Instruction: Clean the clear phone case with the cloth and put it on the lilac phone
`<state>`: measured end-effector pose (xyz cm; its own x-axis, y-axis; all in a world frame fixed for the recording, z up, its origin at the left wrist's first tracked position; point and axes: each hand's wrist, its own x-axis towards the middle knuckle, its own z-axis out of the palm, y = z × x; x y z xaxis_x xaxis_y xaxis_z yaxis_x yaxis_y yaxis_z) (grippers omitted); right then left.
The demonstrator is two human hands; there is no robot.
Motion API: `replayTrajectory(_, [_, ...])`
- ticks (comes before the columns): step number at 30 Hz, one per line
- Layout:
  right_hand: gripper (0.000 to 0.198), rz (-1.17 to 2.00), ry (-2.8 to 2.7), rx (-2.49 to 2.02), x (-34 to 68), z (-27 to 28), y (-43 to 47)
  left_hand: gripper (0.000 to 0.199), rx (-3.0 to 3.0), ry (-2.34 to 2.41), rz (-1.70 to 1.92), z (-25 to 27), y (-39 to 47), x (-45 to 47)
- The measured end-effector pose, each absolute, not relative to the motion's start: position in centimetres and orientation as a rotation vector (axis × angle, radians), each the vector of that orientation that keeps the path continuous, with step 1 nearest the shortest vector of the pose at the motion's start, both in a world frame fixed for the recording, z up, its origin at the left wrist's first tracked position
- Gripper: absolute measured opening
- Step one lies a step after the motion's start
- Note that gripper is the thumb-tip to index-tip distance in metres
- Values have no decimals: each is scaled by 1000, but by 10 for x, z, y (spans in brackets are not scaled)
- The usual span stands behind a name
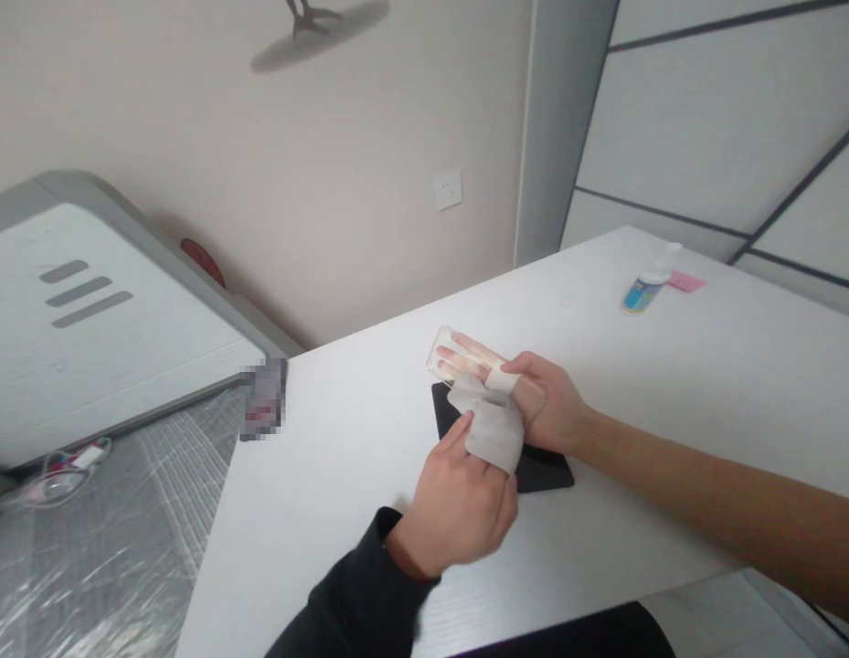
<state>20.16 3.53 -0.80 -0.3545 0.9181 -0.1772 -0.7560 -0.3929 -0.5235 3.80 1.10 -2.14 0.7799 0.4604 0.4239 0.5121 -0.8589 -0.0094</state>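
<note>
"Clear plastic, is it, that thing in the middle?"

"Yes, a see-through case [473, 353], held above the table [342, 457] in the right hand [557, 402]. Its fingers are spread and show through the plastic, with the thumb clamped at the edge."

"And the left hand [465, 503]?"

"Pinching a grey cloth [493, 437], forefinger stretched along it. The cloth overlaps the case; how firmly it presses, I can't tell."

"What's below them?"

"Some flat dark thing [546, 471] on the white tabletop, partly hidden by the hands."

"Farther out?"

"Toward the far right, a bottle [644, 288] with a blue label, just beside a pink slip [687, 281]. At the left edge of the table, a dark object [265, 399] blurred into squares. Past that, a pale panel [54, 356] with three grey slots, and shiny plastic sheeting [143, 530] with a cable [71, 471] on it. On the wall [369, 174], a white socket [449, 190]."
</note>
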Motion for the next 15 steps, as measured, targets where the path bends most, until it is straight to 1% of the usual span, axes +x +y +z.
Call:
replayTrajectory(2, [62, 1910, -401, -518, 200, -9, 34, 31, -2799, -883, -614, -22, 14, 40])
replayTrajectory(5, [59, 1928, -369, -517, 194, -10, 30, 32, -2707, -1083, -583, -22, 20, 38])
replayTrajectory(7, [56, 1939, -375, -528, 192, -10, 29, 33, -2724, -1070, -589, -21, 18, 38])
replayTrajectory(11, [52, 1938, -419, -533, 195, -9, 31, 38, -2823, -851, -692, -16, 7, 45])
replayTrajectory(15, [46, 1963, -419, -475, 190, -10, 24, 32, -2760, -1018, -727, -14, 18, 43])
